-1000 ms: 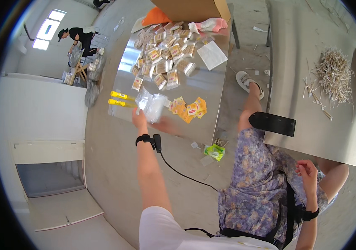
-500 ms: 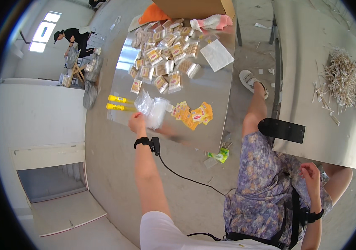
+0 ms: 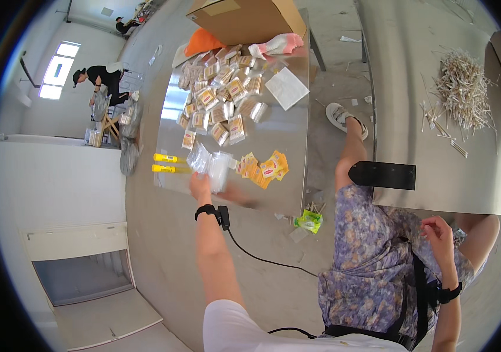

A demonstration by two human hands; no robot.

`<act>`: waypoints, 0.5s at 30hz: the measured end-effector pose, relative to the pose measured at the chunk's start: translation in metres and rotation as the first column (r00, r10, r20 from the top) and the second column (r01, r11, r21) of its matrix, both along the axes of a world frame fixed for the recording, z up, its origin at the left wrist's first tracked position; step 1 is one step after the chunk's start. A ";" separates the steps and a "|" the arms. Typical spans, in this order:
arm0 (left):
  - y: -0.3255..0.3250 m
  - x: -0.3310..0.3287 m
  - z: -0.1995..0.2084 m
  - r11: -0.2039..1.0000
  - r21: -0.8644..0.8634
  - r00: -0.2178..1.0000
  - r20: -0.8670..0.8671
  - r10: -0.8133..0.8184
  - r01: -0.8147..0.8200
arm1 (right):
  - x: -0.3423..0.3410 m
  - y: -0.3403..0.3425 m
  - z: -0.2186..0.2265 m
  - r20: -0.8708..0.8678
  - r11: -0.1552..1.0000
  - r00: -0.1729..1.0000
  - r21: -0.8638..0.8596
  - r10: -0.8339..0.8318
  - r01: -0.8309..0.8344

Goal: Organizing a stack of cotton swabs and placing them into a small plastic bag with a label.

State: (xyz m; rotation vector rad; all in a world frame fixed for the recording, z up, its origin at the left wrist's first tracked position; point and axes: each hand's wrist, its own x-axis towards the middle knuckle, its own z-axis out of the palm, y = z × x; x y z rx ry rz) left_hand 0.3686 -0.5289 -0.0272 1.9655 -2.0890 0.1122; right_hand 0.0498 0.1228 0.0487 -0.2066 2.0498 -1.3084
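My left hand (image 3: 200,186) reaches over the metal table (image 3: 279,199), at the near left edge of a pile of clear plastic bags (image 3: 219,170). Its fingers are drawn together on the edge of a bag; the fingertips are partly hidden. Two yellow glue sticks (image 3: 168,158) lie just left of the bags. To their right, yellow-orange printed cards (image 3: 262,170) are fanned out. Farther back, many packed bags of cotton swabs (image 3: 221,111) are heaped. My right hand (image 3: 440,237) hovers above my lap, holding nothing, its fingers loosely bent and apart.
A second table (image 3: 400,129) on the right carries a heap of loose cotton swabs (image 3: 464,94). A black flat piece (image 3: 384,175) juts from its near edge. A cardboard box (image 3: 250,20), a white sheet (image 3: 287,89) and a pink-white cloth (image 3: 277,46) are at the back. Another person (image 3: 106,79) works far left.
My left hand has come rightward, closer against the plastic bags. My right hand has lifted slightly, its fingers looser. The whole view has shifted a little.
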 end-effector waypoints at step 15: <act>0.004 -0.015 0.004 0.980 0.011 0.976 0.088 -0.199 0.199 | 0.008 -0.008 -0.004 -0.002 0.998 0.999 0.060 0.037 -0.037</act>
